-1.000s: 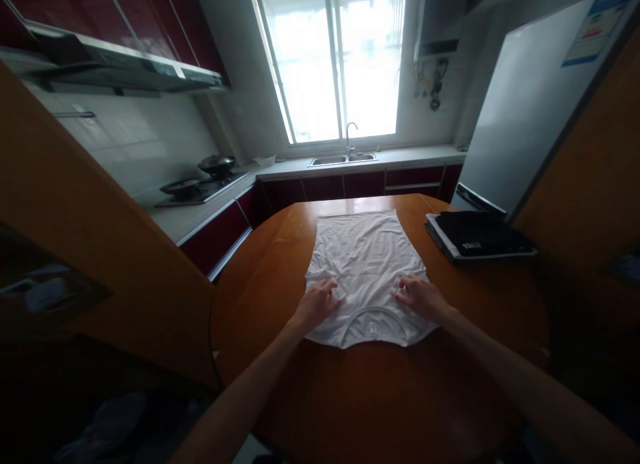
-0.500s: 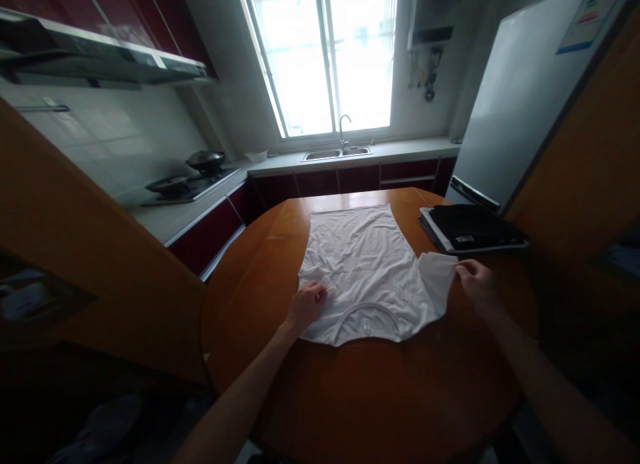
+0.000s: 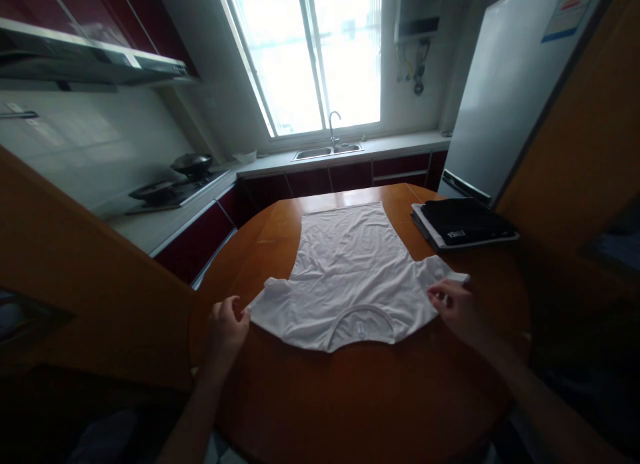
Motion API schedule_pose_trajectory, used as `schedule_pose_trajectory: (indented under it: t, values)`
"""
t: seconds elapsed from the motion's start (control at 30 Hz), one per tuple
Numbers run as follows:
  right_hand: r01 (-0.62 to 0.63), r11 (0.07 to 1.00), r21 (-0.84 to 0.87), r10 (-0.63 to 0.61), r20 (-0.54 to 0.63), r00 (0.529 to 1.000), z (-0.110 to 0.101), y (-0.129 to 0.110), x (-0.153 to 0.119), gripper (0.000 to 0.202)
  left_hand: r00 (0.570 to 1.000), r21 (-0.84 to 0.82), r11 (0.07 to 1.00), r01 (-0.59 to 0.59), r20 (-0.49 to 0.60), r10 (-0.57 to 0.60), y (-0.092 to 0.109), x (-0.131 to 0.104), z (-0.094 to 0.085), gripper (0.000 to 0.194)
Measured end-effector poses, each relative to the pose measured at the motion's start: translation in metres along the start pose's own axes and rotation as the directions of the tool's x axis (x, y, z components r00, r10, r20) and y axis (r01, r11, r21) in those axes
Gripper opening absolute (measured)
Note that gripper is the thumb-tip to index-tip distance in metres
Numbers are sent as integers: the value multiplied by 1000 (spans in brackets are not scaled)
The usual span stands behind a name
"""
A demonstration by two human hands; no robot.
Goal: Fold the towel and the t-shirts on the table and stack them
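A white T-shirt (image 3: 350, 264) lies spread on the round wooden table (image 3: 360, 404), its neckline towards me and its hem at the far side. Wrinkles run across its body, and both short sleeves stick out sideways. At the tip of the left sleeve, my left hand (image 3: 227, 327) pinches the edge of the cloth. My right hand (image 3: 457, 311) is over the right sleeve near the shoulder, its fingers bent together on the fabric. Part of that sleeve is hidden behind the hand.
A stack of folded dark and white clothes (image 3: 465, 224) rests on the table's far right. Beyond the table are a counter with a sink (image 3: 327, 152), a stove with a pan (image 3: 193, 164) and a refrigerator (image 3: 495, 91). Wooden panels (image 3: 95, 271) flank the table.
My left hand has moved left off the shirt's body, and the left sleeve now extends outward. My right hand has shifted inward from the right sleeve's tip. The view has turned slightly right.
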State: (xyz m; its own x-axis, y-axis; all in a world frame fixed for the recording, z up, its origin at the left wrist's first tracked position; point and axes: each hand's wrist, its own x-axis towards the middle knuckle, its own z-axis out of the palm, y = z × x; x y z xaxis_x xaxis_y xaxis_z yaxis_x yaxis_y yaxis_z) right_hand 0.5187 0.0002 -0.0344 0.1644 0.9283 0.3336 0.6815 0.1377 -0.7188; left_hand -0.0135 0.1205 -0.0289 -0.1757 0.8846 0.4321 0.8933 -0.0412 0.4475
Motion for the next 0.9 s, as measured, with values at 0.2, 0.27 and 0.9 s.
schedule_pose_trajectory:
  t: [0.2,0.27,0.9]
  values:
    - [365,931,28,-340,433,835,47,-45,-24,13,625,-398,768,-501,448,639,83,-67,1,27]
    - [444,895,-29,-375,488,788,51,-47,-27,12,499,-446,701,-557,495,711,106,-82,4,25]
    - [284,932,224,-356,707,612,17,-79,-46,14,182,-665,662,-345,645,742,134,-84,-30,21]
